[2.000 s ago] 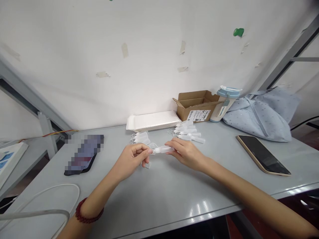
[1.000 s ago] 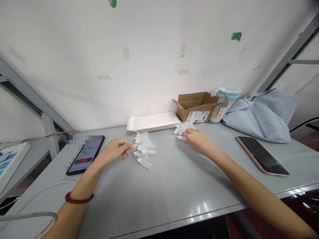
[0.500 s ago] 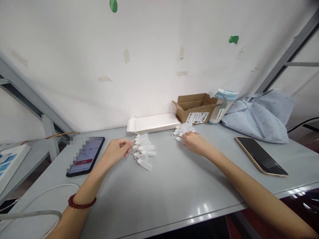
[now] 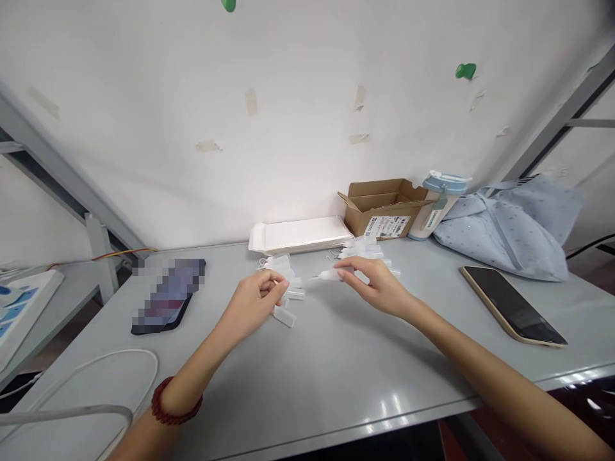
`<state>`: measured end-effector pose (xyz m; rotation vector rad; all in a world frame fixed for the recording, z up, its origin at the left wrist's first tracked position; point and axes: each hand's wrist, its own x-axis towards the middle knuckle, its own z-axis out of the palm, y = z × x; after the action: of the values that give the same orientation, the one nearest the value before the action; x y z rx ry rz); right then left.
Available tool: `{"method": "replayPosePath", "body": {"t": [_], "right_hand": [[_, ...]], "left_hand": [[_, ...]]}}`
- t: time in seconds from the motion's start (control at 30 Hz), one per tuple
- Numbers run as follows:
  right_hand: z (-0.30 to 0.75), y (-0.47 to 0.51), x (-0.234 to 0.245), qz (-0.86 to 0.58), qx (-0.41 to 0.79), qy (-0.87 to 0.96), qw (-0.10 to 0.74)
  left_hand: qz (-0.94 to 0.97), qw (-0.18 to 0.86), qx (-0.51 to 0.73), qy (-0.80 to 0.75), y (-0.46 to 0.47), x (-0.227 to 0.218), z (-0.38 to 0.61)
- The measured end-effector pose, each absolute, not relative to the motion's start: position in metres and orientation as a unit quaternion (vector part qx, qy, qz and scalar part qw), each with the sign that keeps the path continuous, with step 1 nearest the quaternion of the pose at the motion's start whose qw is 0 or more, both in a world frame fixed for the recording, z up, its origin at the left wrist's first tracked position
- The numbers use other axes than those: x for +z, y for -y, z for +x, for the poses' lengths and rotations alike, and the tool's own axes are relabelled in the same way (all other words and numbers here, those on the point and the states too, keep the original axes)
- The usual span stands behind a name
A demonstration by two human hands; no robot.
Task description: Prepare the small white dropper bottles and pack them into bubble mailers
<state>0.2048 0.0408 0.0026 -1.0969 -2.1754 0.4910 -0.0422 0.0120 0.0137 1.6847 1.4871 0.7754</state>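
My right hand pinches a small translucent plastic bottle between thumb and fingers, its thin tip pointing left. Just behind that hand lies a group of similar small bottles with thin loops at their ends. My left hand, wearing a dark red bracelet at the wrist, is closed with thumb and forefinger together. Whatever it may hold is too small to make out. It partly covers a second group of these bottles, and one loose bottle lies just beside its fingers.
Behind the bottles lie white padded envelopes and an open cardboard box. A blue-lidded cup and a pale blue cloth bag stand right of it. Phones lie at the left and right; a white cable curls at front left.
My right hand has come left and nearer from the right group, now with a bottle in its fingers. My left hand has moved right, over the left group. The view has shifted slightly.
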Motion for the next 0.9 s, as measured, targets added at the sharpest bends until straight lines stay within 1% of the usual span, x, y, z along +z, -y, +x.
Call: {"method": "replayPosePath", "body": {"t": [0.1, 0.2, 0.4, 0.9], "right_hand": [[0.200, -0.032, 0.009, -0.411, 0.260, 0.807, 0.336], [0.197, -0.028, 0.011, -0.405, 0.287, 0.798, 0.341], [0.195, -0.027, 0.010, -0.399, 0.298, 0.796, 0.346], [0.194, -0.026, 0.012, -0.392, 0.317, 0.795, 0.338]], "left_hand": [[0.673, 0.397, 0.290, -0.552, -0.008, 0.013, -0.037], [0.677, 0.430, 0.274, -0.531, -0.005, 0.011, -0.032], [0.684, 0.459, 0.249, -0.510, -0.004, 0.005, -0.030], [0.666, 0.489, 0.278, -0.490, -0.005, 0.007, -0.030]]}}
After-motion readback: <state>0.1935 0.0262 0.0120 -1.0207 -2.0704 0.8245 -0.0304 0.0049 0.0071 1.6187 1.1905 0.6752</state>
